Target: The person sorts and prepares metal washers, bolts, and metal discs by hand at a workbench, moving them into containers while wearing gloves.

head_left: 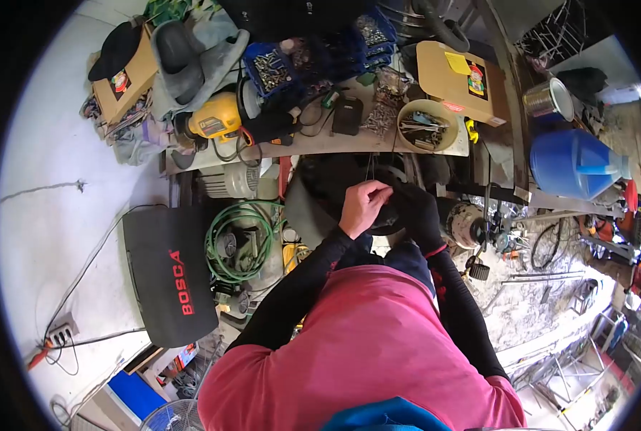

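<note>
Left hand (363, 206) pinches thin wire (370, 169) (long axis pointing straight away).

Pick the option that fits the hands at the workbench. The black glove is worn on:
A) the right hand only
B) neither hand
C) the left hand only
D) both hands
A: the right hand is covered by a black glove, while the left hand beside it is bare, with its fingers curled.
</note>
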Demonstrator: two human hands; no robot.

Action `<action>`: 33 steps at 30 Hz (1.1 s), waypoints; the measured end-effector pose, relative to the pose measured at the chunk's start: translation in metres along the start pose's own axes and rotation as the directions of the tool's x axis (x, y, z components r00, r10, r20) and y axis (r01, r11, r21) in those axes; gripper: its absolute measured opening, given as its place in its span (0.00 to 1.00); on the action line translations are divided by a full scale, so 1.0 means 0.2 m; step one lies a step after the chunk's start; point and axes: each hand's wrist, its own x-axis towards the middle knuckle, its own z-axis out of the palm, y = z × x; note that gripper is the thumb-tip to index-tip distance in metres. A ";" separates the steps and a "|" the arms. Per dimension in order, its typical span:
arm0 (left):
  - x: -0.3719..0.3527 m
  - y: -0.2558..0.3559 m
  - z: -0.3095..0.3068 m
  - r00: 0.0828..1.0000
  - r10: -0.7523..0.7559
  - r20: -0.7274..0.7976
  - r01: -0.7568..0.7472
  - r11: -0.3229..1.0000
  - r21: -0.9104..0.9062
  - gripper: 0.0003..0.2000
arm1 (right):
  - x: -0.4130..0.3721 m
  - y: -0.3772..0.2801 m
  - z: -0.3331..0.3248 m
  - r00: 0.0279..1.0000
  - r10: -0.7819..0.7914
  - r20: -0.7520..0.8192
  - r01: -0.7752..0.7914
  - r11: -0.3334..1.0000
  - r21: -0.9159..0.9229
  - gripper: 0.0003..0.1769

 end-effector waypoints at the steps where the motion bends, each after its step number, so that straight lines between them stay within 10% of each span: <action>1: 0.00 -0.01 0.00 0.995 -0.085 0.042 0.089 0.991 -0.096 0.05 | 0.00 -0.03 -0.01 1.000 0.022 0.002 -0.022 1.000 -0.009 0.17; 9: 0.03 0.09 -0.02 0.992 0.115 0.043 -0.117 0.991 0.063 0.07 | -0.02 -0.06 -0.04 0.998 -0.044 -0.051 0.051 0.988 0.145 0.15; 11: 0.05 0.12 -0.03 0.964 0.253 0.086 -0.263 0.955 0.137 0.09 | -0.05 -0.04 -0.06 0.957 0.260 0.130 -0.289 0.804 0.519 0.17; 17: 0.08 0.22 -0.04 0.954 0.169 0.249 -0.191 0.979 0.066 0.07 | -0.11 -0.02 -0.13 0.937 0.182 0.297 -0.346 0.584 0.734 0.19; 20: 0.11 0.26 -0.02 0.961 0.101 0.258 -0.110 0.994 0.022 0.07 | -0.09 -0.08 -0.14 0.978 0.105 0.178 -0.185 0.828 0.530 0.19; 24: 0.16 0.28 0.00 0.952 0.097 0.291 -0.102 0.995 0.000 0.06 | -0.08 0.08 -0.13 0.968 0.080 0.238 -0.196 0.834 0.516 0.20; 30: 0.30 0.33 -0.04 0.909 0.189 0.372 -0.240 0.966 0.097 0.07 | -0.09 0.06 -0.18 0.938 0.155 0.309 -0.344 0.323 0.882 0.22; 33: 0.66 0.21 -0.31 0.976 0.209 -0.063 -0.165 0.896 0.413 0.05 | -0.11 0.03 -0.26 0.947 0.270 0.175 -0.312 0.640 0.702 0.21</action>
